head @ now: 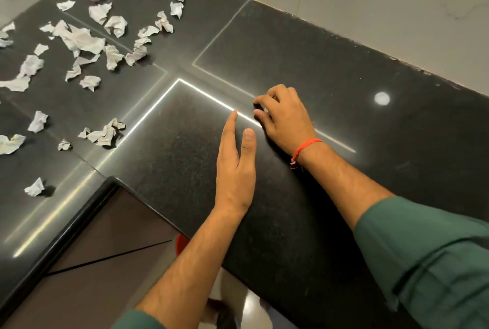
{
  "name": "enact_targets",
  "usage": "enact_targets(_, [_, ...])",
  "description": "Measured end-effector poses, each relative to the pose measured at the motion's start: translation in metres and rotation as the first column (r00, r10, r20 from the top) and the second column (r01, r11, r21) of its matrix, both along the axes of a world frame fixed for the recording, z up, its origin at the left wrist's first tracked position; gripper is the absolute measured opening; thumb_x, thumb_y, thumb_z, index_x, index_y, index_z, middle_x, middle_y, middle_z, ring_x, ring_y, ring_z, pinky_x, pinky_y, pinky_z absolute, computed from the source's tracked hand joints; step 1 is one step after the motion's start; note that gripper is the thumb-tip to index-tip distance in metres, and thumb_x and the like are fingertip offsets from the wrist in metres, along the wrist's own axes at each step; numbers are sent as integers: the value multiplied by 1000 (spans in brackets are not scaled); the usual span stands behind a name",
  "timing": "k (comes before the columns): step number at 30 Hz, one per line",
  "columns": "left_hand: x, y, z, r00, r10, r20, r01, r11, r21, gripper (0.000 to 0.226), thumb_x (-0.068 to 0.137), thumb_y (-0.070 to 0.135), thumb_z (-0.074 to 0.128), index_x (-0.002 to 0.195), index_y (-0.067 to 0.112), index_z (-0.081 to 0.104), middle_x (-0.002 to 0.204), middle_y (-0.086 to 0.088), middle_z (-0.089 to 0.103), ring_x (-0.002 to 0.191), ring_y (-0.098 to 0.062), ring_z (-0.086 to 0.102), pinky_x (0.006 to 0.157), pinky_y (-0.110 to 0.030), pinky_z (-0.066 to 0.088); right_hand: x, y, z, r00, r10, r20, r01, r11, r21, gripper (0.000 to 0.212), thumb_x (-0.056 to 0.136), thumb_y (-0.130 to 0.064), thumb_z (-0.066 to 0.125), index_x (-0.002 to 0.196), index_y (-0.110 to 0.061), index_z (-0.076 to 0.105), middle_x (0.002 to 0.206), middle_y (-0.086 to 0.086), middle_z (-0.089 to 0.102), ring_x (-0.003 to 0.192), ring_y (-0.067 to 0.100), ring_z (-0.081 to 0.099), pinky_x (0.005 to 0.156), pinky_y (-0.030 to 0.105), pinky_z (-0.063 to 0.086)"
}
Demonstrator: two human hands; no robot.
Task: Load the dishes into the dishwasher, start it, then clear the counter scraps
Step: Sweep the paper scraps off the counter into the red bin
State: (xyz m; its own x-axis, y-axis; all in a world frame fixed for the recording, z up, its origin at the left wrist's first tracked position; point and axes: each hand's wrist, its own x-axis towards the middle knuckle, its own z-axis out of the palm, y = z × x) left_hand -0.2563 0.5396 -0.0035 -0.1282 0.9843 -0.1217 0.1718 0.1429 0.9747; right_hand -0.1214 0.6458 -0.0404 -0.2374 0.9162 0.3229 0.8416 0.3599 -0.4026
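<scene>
Scrap clearing: risk of pieces left behind or dropped.

I see paper scraps (pixel 79 40) scattered far left on the counter (pixel 330 85); my left hand (pixel 234 162) lies flat, fingers open; my right hand (pixel 284 117) curls around something small and pale, which may slip out.

Crumpled paper scraps (pixel 79 37) crowd the counter's (pixel 330 85) far-left area. The near edge and right end stay open for passage.
</scene>
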Motion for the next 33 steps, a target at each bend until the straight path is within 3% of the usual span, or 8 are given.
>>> enact_targets(6, [1,0,1,999,27,17,-27,1000,-2,60,103,57,37,157,31,31,159,20,32,141,13,29,112,-11,26,0,22,10,907,-240,-346,206,969,-133,34,98,-37,58,80,-11,70,72,3,64,70,17,60,70,35,47])
enact_targets(9, [-1,-2,2,999,31,35,-30,999,-21,53,106,50,36,154,31,37,156,19,37,138,14,33,106,-3,27,8,34,23,682,-419,-599,288,907,-307,42,99,-37,55,65,-17,69,51,-7,59,52,1,54,62,22,45])
enact_targets(15, [-2,-4,1,999,-24,-36,23,1000,-21,51,105,50,41,151,29,44,150,16,46,137,7,40,111,-16,32,40,16,33,39,-550,-834,-75,831,-551,40,103,-33,53,69,-14,59,53,1,46,40,8,27,39,21,20])
enact_targets(17, [-1,-2,-3,965,-79,-249,86,996,16,50,102,46,53,149,32,45,147,16,47,134,4,42,109,-19,34,49,4,31,-90,-560,-824,-161,825,-543,39,104,-34,50,72,-14,56,54,-1,45,39,6,25,38,20,17])
enact_targets(19, [-1,6,-8,810,-148,-568,198,980,28,58,95,43,63,150,37,43,143,13,47,131,-8,42,105,-27,33,54,-8,30,-190,-561,-806,-221,824,-521,38,106,-35,47,74,-15,54,54,-1,44,36,4,25,36,19,17])
enact_targets(22, [5,29,-7,596,-261,-759,377,926,-22,69,90,46,67,153,38,40,137,3,48,124,-21,44,103,-39,41,54,-20,30,-239,-555,-797,-236,829,-506,38,106,-35,46,75,-15,53,54,-1,43,35,4,25,35,19,19])
enact_targets(26, [19,58,1,506,-342,-792,517,855,-40,55,91,41,68,143,34,54,127,3,54,117,-18,51,93,-36,49,51,-26,34,-236,-558,-795,-222,828,-515,38,106,-35,45,75,-14,52,54,-1,43,36,4,26,36,19,19])
enact_targets(33, [24,59,0,513,-190,-837,449,891,72,17,96,28,61,101,22,76,99,1,66,93,-21,62,77,-36,48,47,-35,32,-237,-562,-792,-193,827,-529,39,106,-34,46,74,-14,53,55,1,45,35,4,27,34,19,22])
